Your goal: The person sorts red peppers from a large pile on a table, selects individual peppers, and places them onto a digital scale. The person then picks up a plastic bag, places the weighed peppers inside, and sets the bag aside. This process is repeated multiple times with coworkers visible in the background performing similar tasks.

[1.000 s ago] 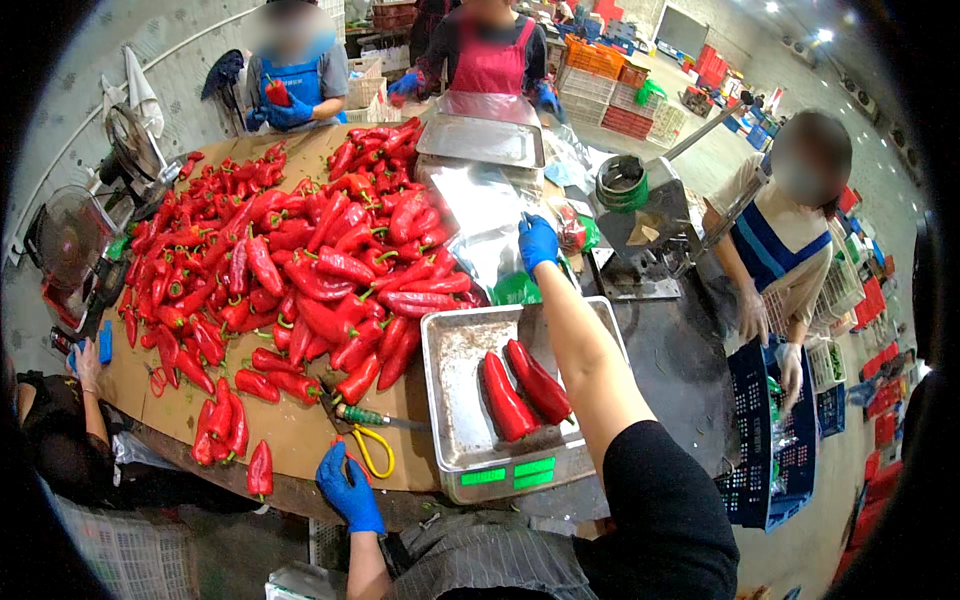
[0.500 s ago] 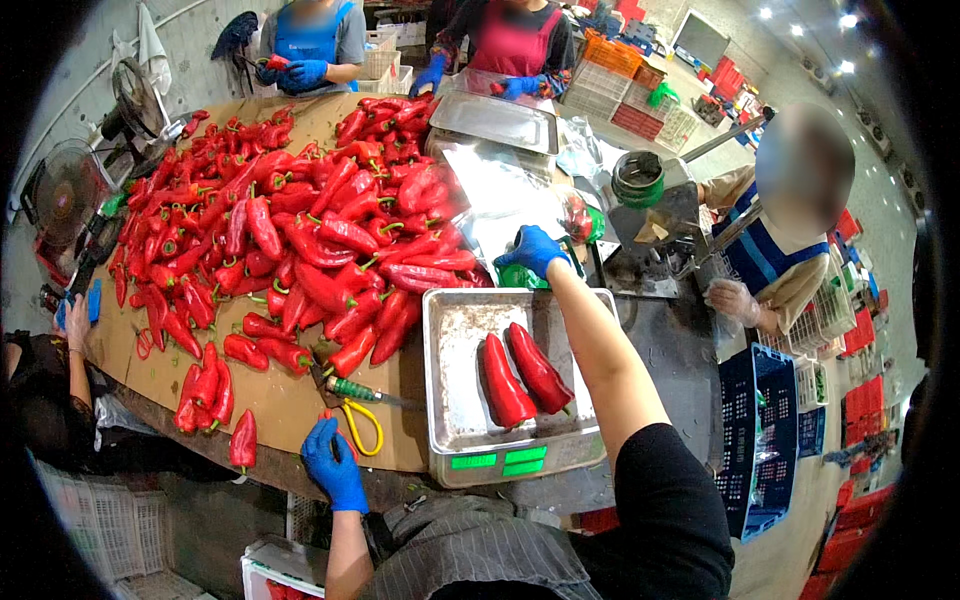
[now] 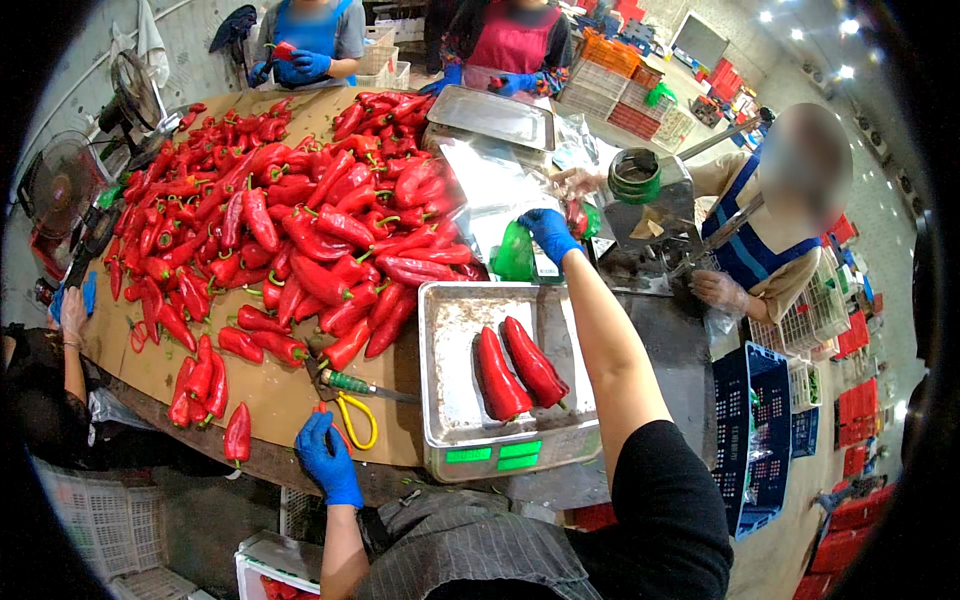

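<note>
My right hand [image 3: 550, 236], in a blue glove, reaches past the far side of a metal scale pan [image 3: 455, 395] and grips a green bag [image 3: 514, 255]. In the pan lie two red peppers [image 3: 502, 378], side by side. My left hand [image 3: 327, 460], also gloved in blue, rests at the table's near edge with its fingers curled. A bit of red shows at its fingertips, but what it holds is unclear. Close by lie a yellow-handled cutting tool [image 3: 374, 432] and a green-handled tool [image 3: 346, 382]. A loose red pepper [image 3: 237, 434] lies to the left.
A large heap of red peppers [image 3: 300, 215] covers the cardboard-topped table. Beyond the scale stand a metal lidded tray [image 3: 495, 115] and a taping machine [image 3: 650, 230]. A co-worker [image 3: 770, 240] stands at right, near blue crates [image 3: 750, 440]. Others work across the table and at left.
My right hand has lifted slightly, raising the green bag beside it. The co-worker at right has brought a hand in beside the machine. My left hand has barely moved.
</note>
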Motion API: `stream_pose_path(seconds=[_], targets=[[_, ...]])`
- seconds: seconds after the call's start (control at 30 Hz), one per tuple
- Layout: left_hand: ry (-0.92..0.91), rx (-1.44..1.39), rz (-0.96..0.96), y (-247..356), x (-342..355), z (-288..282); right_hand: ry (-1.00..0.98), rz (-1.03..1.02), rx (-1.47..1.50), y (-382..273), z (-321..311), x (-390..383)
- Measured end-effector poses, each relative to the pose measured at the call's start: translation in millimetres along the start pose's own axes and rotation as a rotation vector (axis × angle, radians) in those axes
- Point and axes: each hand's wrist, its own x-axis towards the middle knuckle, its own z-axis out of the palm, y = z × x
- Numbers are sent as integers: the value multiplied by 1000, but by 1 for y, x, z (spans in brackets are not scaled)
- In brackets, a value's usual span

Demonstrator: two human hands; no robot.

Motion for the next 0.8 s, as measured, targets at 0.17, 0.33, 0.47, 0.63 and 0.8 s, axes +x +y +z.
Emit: stream_pose_path(seconds=[0.17,0.33,0.47,0.63,0.8], targets=[[-28,-117,-118,-4,-3,-2,166,11,546,-85,-51,-29],[57,-248,12,45,18,-10,57,-131,773,-158,-59,-122],[-302,-868,125,192,38,-28,184,-125,752,-224,-16,-233],[-320,-1347,-169,231,39,-11,-41,36,968,-252,39,-304],[-333,-1061,-384,195,74,-67,227,-305,722,-229,3,-309]])
